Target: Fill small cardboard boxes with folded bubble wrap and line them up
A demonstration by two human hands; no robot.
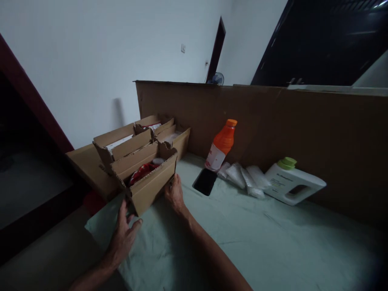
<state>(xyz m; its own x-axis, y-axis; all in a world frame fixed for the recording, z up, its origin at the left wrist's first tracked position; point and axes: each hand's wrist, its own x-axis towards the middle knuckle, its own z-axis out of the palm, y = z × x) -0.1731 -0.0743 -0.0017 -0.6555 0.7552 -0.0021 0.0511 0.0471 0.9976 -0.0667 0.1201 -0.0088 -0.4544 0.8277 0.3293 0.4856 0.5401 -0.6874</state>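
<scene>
An open cardboard box (154,188) sits at the front of a group of boxes on the left, with a red item (142,173) and a small white round item (158,161) inside. My left hand (123,234) is at its left end, fingertips by the lower corner and thumb spread apart, open. Against the right end, my right hand (175,195) has its fingers curled at the box's edge; some of the fingers are hidden. Behind stand more open boxes (133,144), one with something white inside.
A pale green cloth (242,242) covers the table. To the right are a black phone (205,182), an orange-capped bottle (222,143), clear plastic packets (242,176) and a white jug (291,184) with a green cap. A brown cardboard panel (273,125) stands along the back.
</scene>
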